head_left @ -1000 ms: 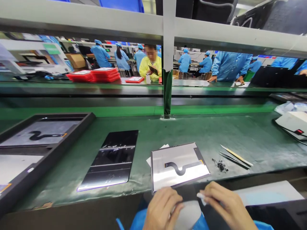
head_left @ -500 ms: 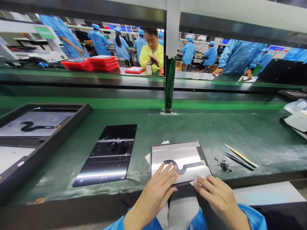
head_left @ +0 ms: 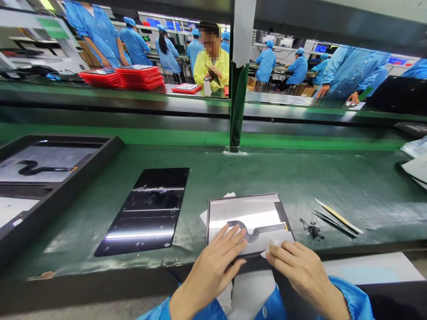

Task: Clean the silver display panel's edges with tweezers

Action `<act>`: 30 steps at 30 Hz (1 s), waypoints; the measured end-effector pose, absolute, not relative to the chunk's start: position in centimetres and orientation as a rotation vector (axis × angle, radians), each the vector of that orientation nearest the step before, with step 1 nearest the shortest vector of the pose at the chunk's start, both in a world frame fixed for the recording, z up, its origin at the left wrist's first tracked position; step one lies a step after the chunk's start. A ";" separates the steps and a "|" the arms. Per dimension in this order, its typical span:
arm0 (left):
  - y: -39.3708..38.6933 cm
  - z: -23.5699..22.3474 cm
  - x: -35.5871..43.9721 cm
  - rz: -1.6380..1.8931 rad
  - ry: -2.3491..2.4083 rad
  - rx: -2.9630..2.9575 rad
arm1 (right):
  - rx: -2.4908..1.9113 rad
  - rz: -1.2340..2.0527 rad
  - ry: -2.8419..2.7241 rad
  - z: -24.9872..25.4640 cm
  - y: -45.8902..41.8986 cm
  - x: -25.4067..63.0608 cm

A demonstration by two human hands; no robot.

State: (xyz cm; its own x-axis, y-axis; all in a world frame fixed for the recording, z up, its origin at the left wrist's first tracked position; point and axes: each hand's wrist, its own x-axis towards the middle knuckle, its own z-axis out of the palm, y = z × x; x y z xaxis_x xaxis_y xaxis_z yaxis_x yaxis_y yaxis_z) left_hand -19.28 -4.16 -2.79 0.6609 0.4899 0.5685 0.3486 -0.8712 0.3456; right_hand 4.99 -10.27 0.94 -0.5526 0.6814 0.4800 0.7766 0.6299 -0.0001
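Note:
A silver-backed display panel (head_left: pixel 256 206) with a dark curved flex cable (head_left: pixel 267 230) lies in front of me at the bench's front edge. My left hand (head_left: pixel 218 255) rests on it with fingers spread flat, the fingertips touching the cable's curved end. At the panel's near right edge, my right hand (head_left: pixel 296 266) pinches a small white wipe (head_left: pixel 267 252) against it. Most of the wipe is hidden by the fingers. A bit of white paper (head_left: pixel 204 217) shows from under the panel's left side.
A glossy black glass panel (head_left: pixel 147 209) lies to the left, beside a dark tray (head_left: pixel 110 151) holding similar panels. On the right are tweezers (head_left: pixel 335 223), a yellow-handled knife (head_left: pixel 340 216) and black scraps (head_left: pixel 312 230). A post (head_left: pixel 237 106) stands behind. Co-workers sit and stand beyond.
My right hand has shifted slightly left along the panel's near edge with the wipe. The left hand stays on the panel. The whole view has tilted slightly.

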 end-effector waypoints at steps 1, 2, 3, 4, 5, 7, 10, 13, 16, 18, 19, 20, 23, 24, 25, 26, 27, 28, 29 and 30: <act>-4.2 -2.8 -19.3 1.003 0.683 2.672 | -1.144 -0.294 -2.409 1.0 -10.2 5.1; -4.2 -2.8 -19.3 1.001 0.682 2.676 | -1.142 -0.292 -2.407 1.0 -10.2 5.1; -4.2 -2.7 -19.2 0.999 0.679 2.681 | -1.141 -0.295 -2.407 1.0 -10.1 5.1; -4.2 -2.7 -19.2 0.998 0.679 2.685 | -1.145 -0.298 -2.410 0.9 -10.2 5.1; -4.2 -2.7 -19.2 1.000 0.681 2.685 | -1.148 -0.304 -2.410 0.9 -10.2 5.0; -4.2 -2.7 -19.2 1.004 0.684 2.678 | -1.153 -0.313 -2.402 0.8 -10.3 4.9; -4.2 -2.7 -19.1 1.002 0.690 2.670 | -1.165 -0.309 -2.381 0.7 -10.5 4.8; -4.2 -2.8 -19.1 1.005 0.687 2.665 | -1.174 -0.310 -2.383 0.6 -10.5 4.9; -4.2 -2.8 -19.2 1.006 0.686 2.664 | -1.168 -0.322 -2.391 0.5 -10.5 4.9; -4.2 -2.8 -19.2 0.999 0.691 2.670 | -1.164 -0.322 -2.390 0.5 -10.5 4.9; -4.2 -2.7 -19.2 0.996 0.692 2.673 | -1.163 -0.321 -2.388 0.4 -10.5 5.0; -4.2 -2.7 -19.2 0.996 0.694 2.675 | -1.160 -0.319 -2.387 0.4 -10.5 5.0; -4.2 -2.8 -19.2 0.998 0.690 2.680 | -1.149 -0.319 -2.386 0.3 -10.5 5.1; -4.2 -2.8 -19.2 1.001 0.688 2.681 | -1.147 -0.322 -2.385 0.3 -10.5 5.1; -4.2 -2.8 -19.2 1.001 0.687 2.681 | -1.145 -0.324 -2.385 0.3 -10.5 5.1; -4.2 -2.8 -19.2 1.001 0.686 2.681 | -1.141 -0.325 -2.387 0.3 -10.5 5.1; -4.1 -2.9 -19.2 1.003 0.687 2.681 | -1.137 -0.324 -2.387 0.3 -10.5 5.1; -4.1 -2.9 -19.2 1.004 0.689 2.682 | -1.135 -0.319 -2.388 0.3 -10.5 5.1; -4.1 -2.9 -19.2 1.005 0.691 2.686 | -1.134 -0.313 -2.387 0.4 -10.5 5.1; -4.1 -2.9 -19.2 1.005 0.693 2.691 | -1.133 -0.311 -2.385 0.4 -10.5 5.1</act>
